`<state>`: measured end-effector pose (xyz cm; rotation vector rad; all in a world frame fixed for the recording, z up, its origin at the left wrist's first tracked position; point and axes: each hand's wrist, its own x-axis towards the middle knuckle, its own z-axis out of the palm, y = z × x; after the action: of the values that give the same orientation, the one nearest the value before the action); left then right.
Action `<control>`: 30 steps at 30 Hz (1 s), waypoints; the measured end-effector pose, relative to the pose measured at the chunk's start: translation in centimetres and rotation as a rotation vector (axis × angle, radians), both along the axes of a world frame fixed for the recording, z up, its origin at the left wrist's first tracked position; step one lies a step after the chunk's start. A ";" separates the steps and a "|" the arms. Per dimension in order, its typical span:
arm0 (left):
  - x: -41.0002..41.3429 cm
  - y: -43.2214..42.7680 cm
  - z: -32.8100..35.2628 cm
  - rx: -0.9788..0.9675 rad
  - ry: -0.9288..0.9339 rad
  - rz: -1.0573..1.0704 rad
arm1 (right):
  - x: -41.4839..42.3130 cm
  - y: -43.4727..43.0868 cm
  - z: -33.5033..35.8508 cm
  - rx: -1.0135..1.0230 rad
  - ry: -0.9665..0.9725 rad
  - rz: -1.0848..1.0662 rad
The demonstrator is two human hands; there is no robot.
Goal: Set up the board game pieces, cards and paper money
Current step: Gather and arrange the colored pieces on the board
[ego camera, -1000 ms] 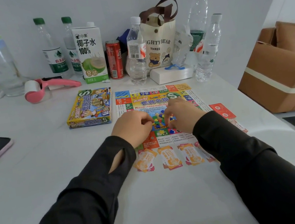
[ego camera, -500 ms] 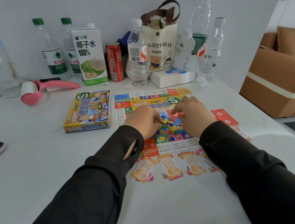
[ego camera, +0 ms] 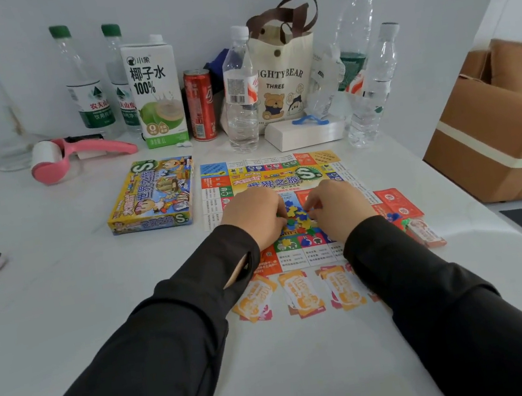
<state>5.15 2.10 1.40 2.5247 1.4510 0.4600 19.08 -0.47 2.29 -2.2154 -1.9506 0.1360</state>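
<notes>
Head view: both hands down on the middle of the game board, spread flat on the table. Between them, a loose heap of small plastic pieces in blue, yellow and green. Likely very light, hard and slick; prone to skitter or scatter if swept, so best pinched one at a time by the edges with fingertips. Left hand knuckles up, fingers curled inward onto the heap's near-left edge; whether clamped on a piece, cannot tell. Right hand likewise curled, fingertips at the heap's right side; grip hidden too. Both wrists low, forearms converging from the near edge. Behind the wrists, toward the body, a row of orange cards, thin and floppy. Beyond the right hand's outer side, red paper money, flimsy. Past the left hand, the game box.
</notes>
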 end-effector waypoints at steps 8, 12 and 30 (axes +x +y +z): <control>0.3 0.0 0.2 -0.047 0.025 0.013 | 0.1 0.0 -0.1 -0.013 0.085 -0.040; 0.4 0.1 0.1 -0.038 0.076 0.014 | 0.5 -0.3 -0.1 0.016 0.151 -0.037; 0.6 -0.2 0.4 0.065 0.181 0.031 | -0.8 -1.2 1.4 -0.114 0.159 0.177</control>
<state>5.77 1.90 1.81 2.6589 1.5626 0.2944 18.32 -1.64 3.68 -2.0235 -2.0935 0.4449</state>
